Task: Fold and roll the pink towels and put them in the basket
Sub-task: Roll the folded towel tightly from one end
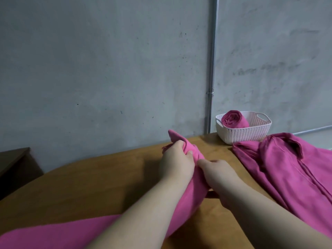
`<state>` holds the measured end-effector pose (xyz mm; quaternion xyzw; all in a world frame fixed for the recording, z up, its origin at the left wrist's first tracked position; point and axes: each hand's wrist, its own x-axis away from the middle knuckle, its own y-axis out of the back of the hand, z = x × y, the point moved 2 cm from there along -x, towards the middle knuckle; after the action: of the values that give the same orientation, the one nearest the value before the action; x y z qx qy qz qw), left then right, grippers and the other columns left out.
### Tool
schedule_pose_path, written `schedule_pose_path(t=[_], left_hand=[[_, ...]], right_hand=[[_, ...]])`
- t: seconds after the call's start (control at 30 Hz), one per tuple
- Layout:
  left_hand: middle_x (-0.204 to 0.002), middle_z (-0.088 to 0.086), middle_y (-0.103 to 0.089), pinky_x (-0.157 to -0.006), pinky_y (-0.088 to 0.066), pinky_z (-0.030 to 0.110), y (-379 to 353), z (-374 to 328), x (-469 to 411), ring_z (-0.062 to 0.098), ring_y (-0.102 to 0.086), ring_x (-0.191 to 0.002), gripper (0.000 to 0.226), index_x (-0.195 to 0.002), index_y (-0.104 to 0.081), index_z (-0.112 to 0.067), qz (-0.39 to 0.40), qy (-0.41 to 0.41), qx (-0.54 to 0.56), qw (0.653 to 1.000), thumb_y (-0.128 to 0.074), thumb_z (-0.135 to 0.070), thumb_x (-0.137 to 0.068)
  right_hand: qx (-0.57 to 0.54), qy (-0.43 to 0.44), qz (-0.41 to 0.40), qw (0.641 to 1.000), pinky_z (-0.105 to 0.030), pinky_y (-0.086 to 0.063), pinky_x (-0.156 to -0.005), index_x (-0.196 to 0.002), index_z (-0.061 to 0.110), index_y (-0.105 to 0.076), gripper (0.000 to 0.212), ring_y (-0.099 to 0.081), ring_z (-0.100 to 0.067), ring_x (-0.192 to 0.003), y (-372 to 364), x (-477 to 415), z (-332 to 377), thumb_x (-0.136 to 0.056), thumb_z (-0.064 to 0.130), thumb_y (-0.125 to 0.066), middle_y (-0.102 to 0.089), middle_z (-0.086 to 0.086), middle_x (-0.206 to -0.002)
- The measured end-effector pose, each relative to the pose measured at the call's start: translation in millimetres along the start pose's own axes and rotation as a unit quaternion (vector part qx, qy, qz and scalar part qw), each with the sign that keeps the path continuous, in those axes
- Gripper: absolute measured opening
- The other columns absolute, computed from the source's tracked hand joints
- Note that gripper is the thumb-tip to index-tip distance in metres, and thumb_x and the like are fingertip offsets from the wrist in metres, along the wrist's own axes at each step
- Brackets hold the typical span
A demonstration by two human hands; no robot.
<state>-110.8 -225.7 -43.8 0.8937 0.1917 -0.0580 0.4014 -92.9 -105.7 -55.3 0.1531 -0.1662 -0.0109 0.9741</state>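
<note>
As a pink towel (185, 191) was gathered on a wooden table (89, 186), its far end was seen bunched in the left hand (177, 159), the fingers curled over the cloth and the thumb pressed into it. The right hand (218, 174) was held just beside it, closed on the same strip slightly nearer the body; its fingertips were hidden under the fabric, so how deep the grip went could not be told.

The towel's long axis was laid on a diagonal, from the near left edge of the table up to the two hands. It was not yet rolled, and by that showing the folding step was judged to be in hand.

A white basket (248, 133) was set at the far right corner of the table, beyond and to the right of both hands, with the right hand the nearer of the two. One rolled towel (233, 120) was lodged against its left wall, end-on to the camera, and room was left beside it.

Between basket and near edge, a heap of towels (287, 168) was spread unfolded, its far edge touching the basket. Any carry toward the basket was expected to pass over or beside that heap.
</note>
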Motion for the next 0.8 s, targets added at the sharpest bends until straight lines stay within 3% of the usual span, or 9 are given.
schedule_pose_path(t=[0.07,0.17,0.27,0.4,0.5,0.57,0.6,0.7,0.8], left_hand=[[-0.105,-0.003,-0.069,-0.071,-0.037,0.028,-4.7,3.7,-2.2,0.023,-0.064,-0.099,0.005,-0.097,-0.06,-0.025,0.005,0.021,0.024,0.999,-0.057,-0.029,-0.097],[-0.107,-0.002,-0.07,-0.074,-0.04,0.028,-3.7,18.0,-17.1,0.024,-0.065,-0.101,0.013,-0.106,-0.065,-0.022,-0.01,0.075,0.087,0.993,-0.06,-0.029,-0.096],[-0.099,-0.002,-0.071,-0.079,-0.051,0.032,-0.7,38.3,-44.4,0.023,-0.066,-0.096,0.008,-0.099,-0.067,-0.016,-0.037,0.122,0.204,0.971,-0.065,-0.023,-0.094],[-0.096,0.006,-0.073,-0.088,-0.058,0.046,-7.5,69.0,-93.8,0.027,-0.07,-0.093,0.001,-0.091,-0.069,-0.015,-0.044,0.192,0.327,0.925,-0.069,-0.014,-0.09],[-0.103,0.013,-0.073,-0.094,-0.055,0.054,-23.4,100.5,-138.1,0.032,-0.07,-0.098,0.011,-0.095,-0.068,-0.013,-0.021,0.241,0.359,0.902,-0.072,-0.016,-0.085],[-0.108,0.014,-0.072,-0.095,-0.054,0.054,-35.6,120.2,-159.1,0.033,-0.07,-0.099,0.025,-0.102,-0.068,-0.012,0.008,0.268,0.357,0.895,-0.077,-0.022,-0.08],[-0.108,0.013,-0.073,-0.094,-0.056,0.052,-40.8,127.4,-164.4,0.031,-0.07,-0.097,0.033,-0.106,-0.068,-0.012,0.03,0.278,0.356,0.892,-0.079,-0.026,-0.078],[-0.095,0.008,-0.076,-0.072,-0.059,0.033,-47.4,134.9,-160.1,0.023,-0.073,-0.081,0.034,-0.109,-0.071,-0.014,0.174,0.301,0.358,0.867,-0.072,-0.041,-0.088],[-0.087,0.004,-0.072,-0.066,-0.053,0.027,-44.5,145.5,-157.1,0.017,-0.069,-0.075,0.029,-0.111,-0.068,-0.014,0.243,0.24,0.312,0.887,-0.067,-0.035,-0.092]], right_hand=[[-0.017,0.008,-0.025,1.0,-0.051,-0.063,-0.062,-0.089,0.01,-0.069,0.021,-0.068,-0.033,-0.074,0.9,-11.8,-3.4,-0.093,0.024,-0.055,-0.071,-0.013,-0.085],[-0.104,-0.003,-0.017,0.994,-0.037,-0.05,-0.054,-0.082,0.011,-0.066,0.019,-0.054,-0.024,-0.063,-1.6,-37.7,-3.7,-0.091,0.009,-0.05,-0.06,-0.011,-0.074],[-0.229,-0.058,0.027,0.971,-0.03,-0.044,-0.055,-0.084,0.006,-0.062,0.02,-0.051,-0.023,-0.059,-10.9,-69.3,5.1,-0.085,-0.003,-0.045,-0.055,-0.011,-0.069],[-0.241,-0.062,0.05,0.967,-0.031,-0.042,-0.052,-0.083,0.006,-0.059,0.022,-0.048,-0.023,-0.053,-32.3,-120.2,31.3,-0.084,-0.006,-0.04,-0.052,-0.009,-0.063],[-0.208,-0.066,0.079,0.973,-0.031,-0.045,-0.052,-0.074,0.005,-0.065,0.033,-0.053,-0.022,-0.048,-55.5,-156.7,43.6,-0.087,-0.007,-0.038,-0.057,-0.006,-0.049],[-0.208,-0.061,0.088,0.972,-0.032,-0.046,-0.056,-0.053,0.007,-0.07,0.052,-0.053,-0.021,-0.045,-70.8,-184.0,43.5,-0.088,-0.009,-0.035,-0.058,-0.004,-0.043],[-0.206,-0.059,0.089,0.973,-0.033,-0.046,-0.06,-0.052,0.007,-0.07,0.053,-0.053,-0.022,-0.048,-77.6,-195.1,42.3,-0.087,-0.01,-0.035,-0.059,-0.005,-0.044],[-0.173,-0.051,0.075,0.981,-0.042,-0.052,-0.074,-0.078,0.004,-0.073,0.034,-0.059,-0.027,-0.068,-89.1,-220.8,40.7,-0.085,-0.006,-0.042,-0.068,-0.013,-0.061],[-0.126,-0.022,0.039,0.991,-0.045,-0.051,-0.079,-0.072,0.005,-0.067,0.028,-0.06,-0.03,-0.076,-91.4,-229.5,42.2,-0.089,-0.004,-0.047,-0.065,-0.016,-0.072]])
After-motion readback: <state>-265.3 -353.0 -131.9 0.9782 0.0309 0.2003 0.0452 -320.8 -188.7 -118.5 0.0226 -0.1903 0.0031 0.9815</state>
